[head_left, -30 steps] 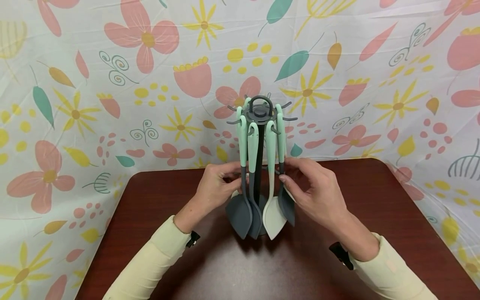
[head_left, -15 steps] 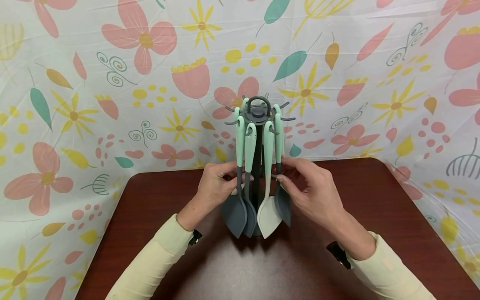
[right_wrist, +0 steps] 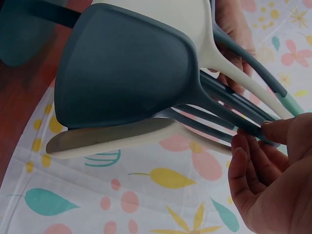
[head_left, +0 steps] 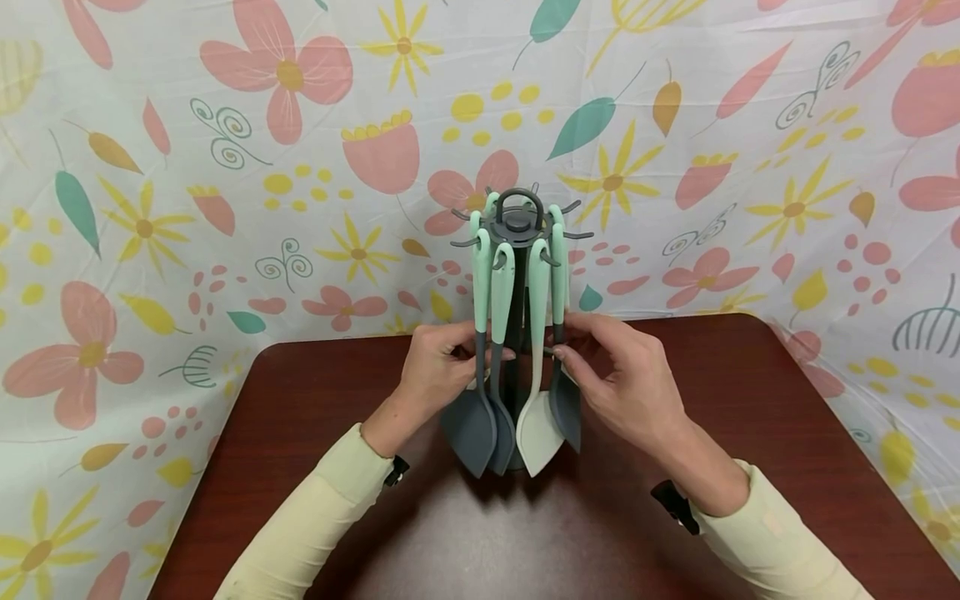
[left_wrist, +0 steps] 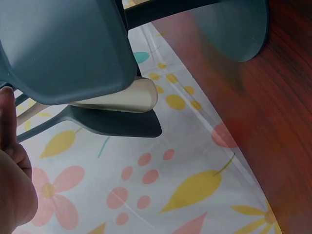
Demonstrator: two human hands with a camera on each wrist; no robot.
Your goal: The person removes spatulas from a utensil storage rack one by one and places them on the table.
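Blades of the dark left spatula (head_left: 469, 431) and the pale spatula (head_left: 540, 427) hang slightly farther left than one second earlier on the upright utensil rack (head_left: 518, 222), which stands on a brown table (head_left: 307, 396) before a floral cloth (head_left: 390, 58). At right, the right hand (head_left: 630, 375) pinches the dark right spatula (head_left: 567, 412) by its shaft; the left hand (head_left: 435, 362) reaches in opposite, its grip indeterminable. Front shafts partly obstruct the left thumb and black pole (head_left: 513, 377).

Glossy, round-cornered, reddish-brown table (head_left: 480, 542), flower-printed white cloth (head_left: 315, 221) behind and beside it
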